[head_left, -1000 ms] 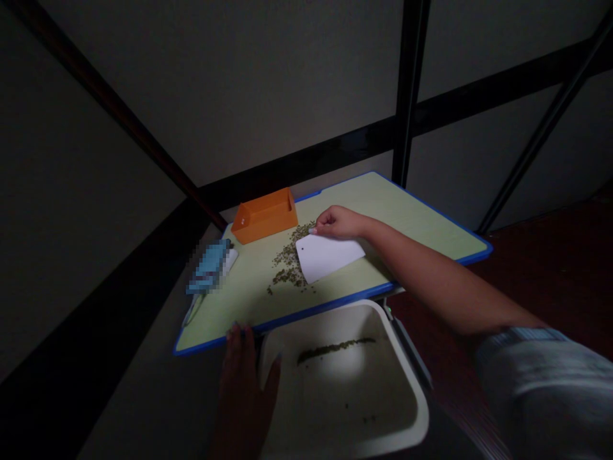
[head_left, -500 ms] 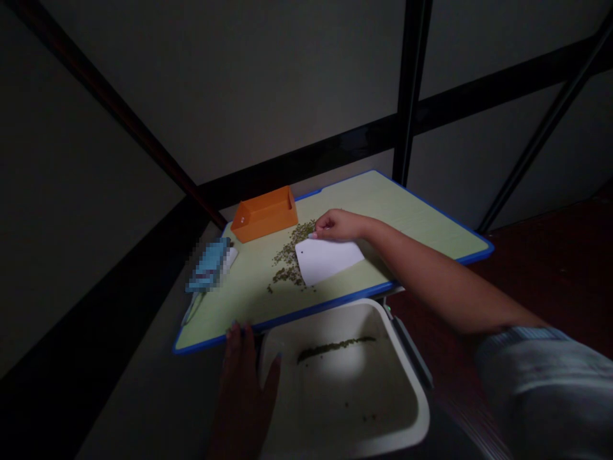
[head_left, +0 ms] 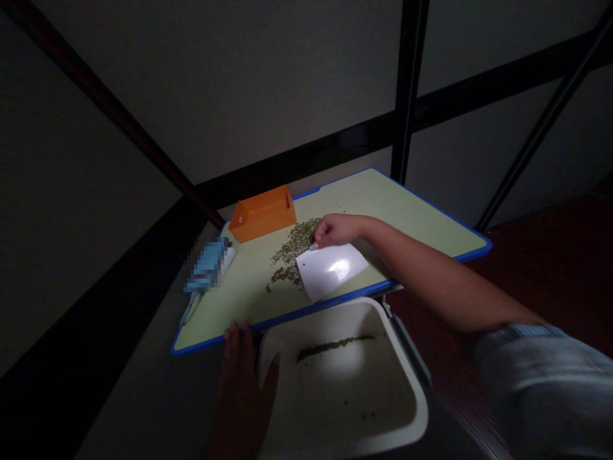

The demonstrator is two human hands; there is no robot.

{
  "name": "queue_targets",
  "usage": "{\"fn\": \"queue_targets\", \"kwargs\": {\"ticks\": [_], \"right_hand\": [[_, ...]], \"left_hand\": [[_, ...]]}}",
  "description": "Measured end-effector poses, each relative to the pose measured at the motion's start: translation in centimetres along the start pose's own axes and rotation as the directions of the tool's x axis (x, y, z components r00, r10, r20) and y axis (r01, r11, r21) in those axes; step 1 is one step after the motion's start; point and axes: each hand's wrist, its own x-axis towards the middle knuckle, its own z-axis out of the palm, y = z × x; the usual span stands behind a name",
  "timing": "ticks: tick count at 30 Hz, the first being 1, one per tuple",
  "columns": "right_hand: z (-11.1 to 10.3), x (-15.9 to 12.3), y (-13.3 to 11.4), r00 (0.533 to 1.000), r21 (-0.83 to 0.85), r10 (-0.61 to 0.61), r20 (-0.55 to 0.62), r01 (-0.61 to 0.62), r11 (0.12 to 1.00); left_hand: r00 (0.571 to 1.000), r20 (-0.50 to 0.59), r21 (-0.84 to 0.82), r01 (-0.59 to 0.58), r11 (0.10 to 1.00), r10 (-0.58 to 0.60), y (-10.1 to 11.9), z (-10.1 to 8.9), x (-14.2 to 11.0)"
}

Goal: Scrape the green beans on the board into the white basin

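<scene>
Right hand (head_left: 335, 231): fingers pinched on the upper edge of one smooth, glossy white sheet (head_left: 330, 269), roughly four-sided with one small dark hole, tilted above the bench (head_left: 378, 204) near its front edge. Small greenish grains (head_left: 288, 254), too many to count, lie scattered beside it. Left hand (head_left: 245, 383): fingers spread, fingertips at the bench's blue front edge, beside one rounded, pale bin (head_left: 421, 418) containing more grains. One open-topped, straight-sided orange tray (head_left: 263, 223) stands by the back left corner; one pixelated blue item (head_left: 208, 263) lies at the left edge.
</scene>
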Motion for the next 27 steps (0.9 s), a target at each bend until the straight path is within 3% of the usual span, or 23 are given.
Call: {"fn": "queue_targets", "kwargs": {"ticks": [17, 27], "right_hand": [[-0.36, -0.23, -0.23, 0.989, -0.076, 0.086, 0.123, -0.077, 0.994], [-0.28, -0.39, -0.80, 0.984, -0.033, 0.065, 0.166, -0.061, 0.998]], "left_hand": [[1.000, 0.021, 0.023, -0.002, 1.000, 0.002, 0.18, -0.28, 0.08], [1.000, 0.002, 0.040, -0.017, 0.999, 0.017, 0.08, -0.09, 0.15]]}}
